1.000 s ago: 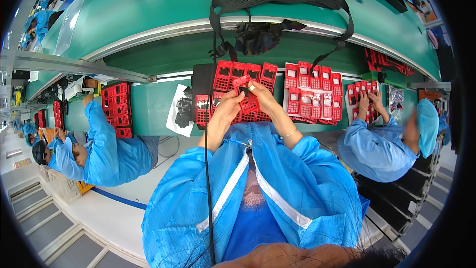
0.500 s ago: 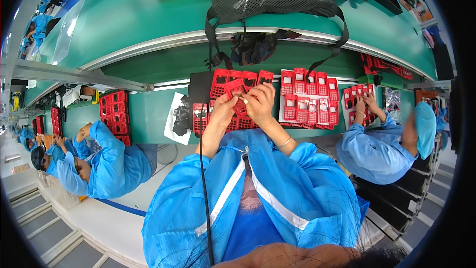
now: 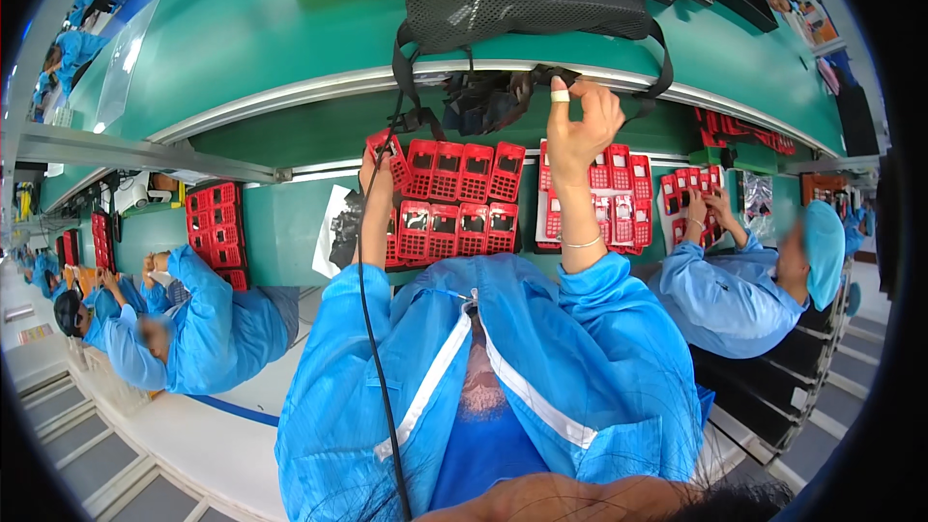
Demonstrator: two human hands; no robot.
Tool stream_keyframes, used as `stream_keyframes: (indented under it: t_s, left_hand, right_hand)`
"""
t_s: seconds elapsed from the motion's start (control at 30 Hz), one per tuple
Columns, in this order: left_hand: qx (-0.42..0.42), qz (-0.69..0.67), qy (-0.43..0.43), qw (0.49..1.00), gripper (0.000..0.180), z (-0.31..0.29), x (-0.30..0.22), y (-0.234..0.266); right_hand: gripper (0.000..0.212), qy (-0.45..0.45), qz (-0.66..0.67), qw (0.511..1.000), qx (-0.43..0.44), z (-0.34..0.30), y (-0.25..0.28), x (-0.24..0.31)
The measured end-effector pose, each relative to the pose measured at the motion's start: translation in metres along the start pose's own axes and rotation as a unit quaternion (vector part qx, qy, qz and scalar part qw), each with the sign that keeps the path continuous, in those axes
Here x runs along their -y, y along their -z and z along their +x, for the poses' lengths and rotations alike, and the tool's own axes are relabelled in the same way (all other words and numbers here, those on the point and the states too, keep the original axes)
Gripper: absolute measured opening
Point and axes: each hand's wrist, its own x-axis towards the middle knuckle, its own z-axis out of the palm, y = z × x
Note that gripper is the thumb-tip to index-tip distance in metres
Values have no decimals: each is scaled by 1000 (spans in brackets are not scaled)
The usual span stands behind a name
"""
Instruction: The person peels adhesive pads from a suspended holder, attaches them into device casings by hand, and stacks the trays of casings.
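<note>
A red case (image 3: 391, 151) is gripped by the left hand (image 3: 373, 177); black pieces (image 3: 480, 104) are bunched left of the curled right hand (image 3: 586, 128), hold unclear.

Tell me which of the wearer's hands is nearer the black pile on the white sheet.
Left. The left hand, holding a red housing, is just beyond the black pile, slightly right; the right hand is much farther right and beyond, near some dark pieces.
</note>
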Motion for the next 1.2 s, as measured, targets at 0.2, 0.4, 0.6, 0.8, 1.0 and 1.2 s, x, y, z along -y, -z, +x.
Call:
stream_keyframes:
  t_s: [0.2, 0.4, 0.6, 0.8, 1.0, 1.2]
  left_hand:
    - [-29, 329, -186, 925, 56, -8, -10, 10]
    - [-5, 374, -211, 903, 51, -71, 12, 62]
    - [26, 383, -162, 909, 47, -117, 19, 89]
    - [3, 380, -156, 912, 43, -117, 25, 93]
    - [-39, 412, -291, 862, 40, -118, 2, 59]
    - [242, 190, -99, 946, 34, -148, -22, 1]
  right_hand:
    - [30, 43, -180, 979, 82, 10, 24, 5]
    - [23, -6, 56, 941, 335, -91, 9, 1]
    - [15, -62, 93, 868, 485, -189, -3, -9]
    - [31, -155, -93, 837, 517, -213, 30, -43]
    - [46, -169, -23, 863, 475, -229, 37, -60]
    - [42, -213, 61, 844, 488, -235, 43, -77]
